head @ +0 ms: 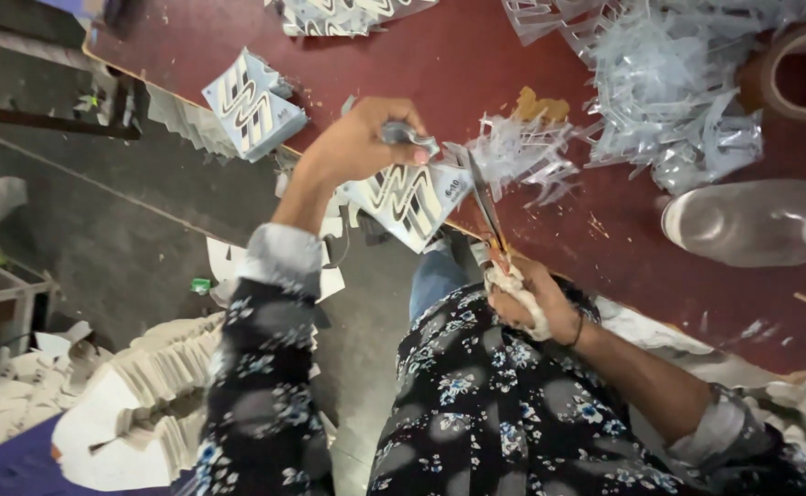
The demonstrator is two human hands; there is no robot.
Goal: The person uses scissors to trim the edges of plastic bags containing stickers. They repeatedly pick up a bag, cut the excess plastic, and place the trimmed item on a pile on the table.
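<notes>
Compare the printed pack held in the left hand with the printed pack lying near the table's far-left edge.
The held white printed pack with wavy stripes is pinched in the left hand at the scissors' blades; the loose white printed pack lies untouched on the dark red table. The held one overhangs the table edge; the loose one rests mostly on the top. Both show the same striped print.

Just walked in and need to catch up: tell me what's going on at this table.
A person in a floral shirt is cutting printed packaging at a dark red table. The left hand holds a flat printed pouch over the table edge, while the right hand works scissors whose blades point into it. Clear plastic offcuts are heaped on the table, beside a plastic bottle and a tape roll. Another printed stack sits at the table edge.
</notes>
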